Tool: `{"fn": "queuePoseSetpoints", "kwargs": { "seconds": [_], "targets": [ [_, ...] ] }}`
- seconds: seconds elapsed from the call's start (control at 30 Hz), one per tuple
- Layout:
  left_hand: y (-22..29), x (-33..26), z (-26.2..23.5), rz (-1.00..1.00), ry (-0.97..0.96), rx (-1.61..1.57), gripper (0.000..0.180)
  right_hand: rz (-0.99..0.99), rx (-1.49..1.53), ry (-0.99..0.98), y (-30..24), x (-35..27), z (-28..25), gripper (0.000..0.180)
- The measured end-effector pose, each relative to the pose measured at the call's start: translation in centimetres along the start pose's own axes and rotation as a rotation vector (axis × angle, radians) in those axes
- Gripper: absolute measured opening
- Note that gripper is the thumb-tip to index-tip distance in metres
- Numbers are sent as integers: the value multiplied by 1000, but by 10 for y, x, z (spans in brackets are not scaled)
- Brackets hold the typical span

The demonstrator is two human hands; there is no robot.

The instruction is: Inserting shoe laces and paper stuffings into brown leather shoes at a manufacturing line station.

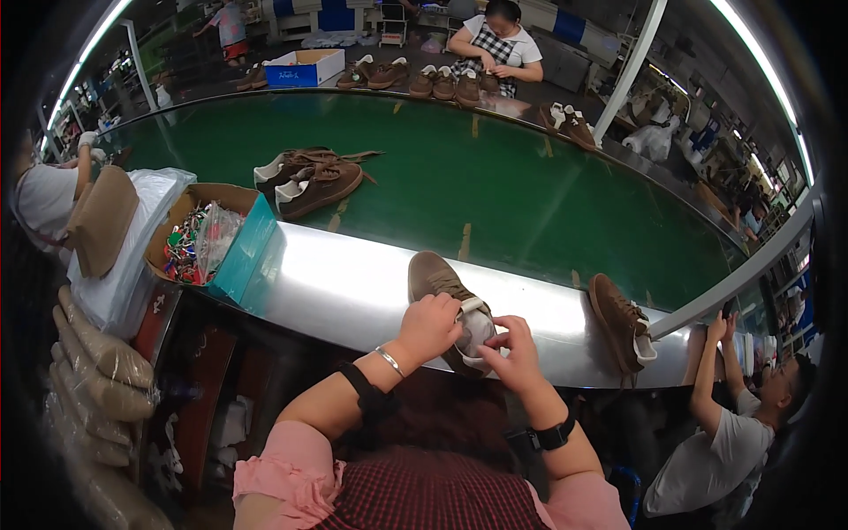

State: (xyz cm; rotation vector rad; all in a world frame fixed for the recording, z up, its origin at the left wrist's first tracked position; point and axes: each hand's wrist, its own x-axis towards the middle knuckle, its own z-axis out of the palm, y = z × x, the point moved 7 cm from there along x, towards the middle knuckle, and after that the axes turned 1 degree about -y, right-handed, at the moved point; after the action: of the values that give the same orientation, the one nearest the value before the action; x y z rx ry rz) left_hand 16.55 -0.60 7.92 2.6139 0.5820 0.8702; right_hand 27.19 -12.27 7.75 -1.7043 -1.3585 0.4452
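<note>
Now | left hand (430, 325) fingers clamped on brown shoe (439, 281); right hand (516, 351) fingers pinching its heel

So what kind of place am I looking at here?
Most likely a shoe factory assembly line. A long green conveyor belt carries a pair of brown shoes, more pairs wait at the far side, and both hands, left and right, work on a brown shoe at the metal edge.

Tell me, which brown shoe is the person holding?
The brown shoe on the shiny metal ledge, right in front. The left hand and right hand both hold its heel end. The other shoes lie untouched.
</note>
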Motion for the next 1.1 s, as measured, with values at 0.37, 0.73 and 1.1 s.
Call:
{"fn": "queuePoseSetpoints", "kwargs": {
  "seconds": [0.37, 0.73, 1.1],
  "targets": [
    [-7, 33, 14, -41, -297, -134, 36, -168, -405, -468, -15, 13, 20, 27],
    [2, 27, 26, -92, -357, -169, 25, -260, -363, -405, -2, 40, 64, 42],
    [3, 18, 26, -125, -254, -379, 33, 21, -462, -574, -4, 46, 60, 50]
  ]
}}
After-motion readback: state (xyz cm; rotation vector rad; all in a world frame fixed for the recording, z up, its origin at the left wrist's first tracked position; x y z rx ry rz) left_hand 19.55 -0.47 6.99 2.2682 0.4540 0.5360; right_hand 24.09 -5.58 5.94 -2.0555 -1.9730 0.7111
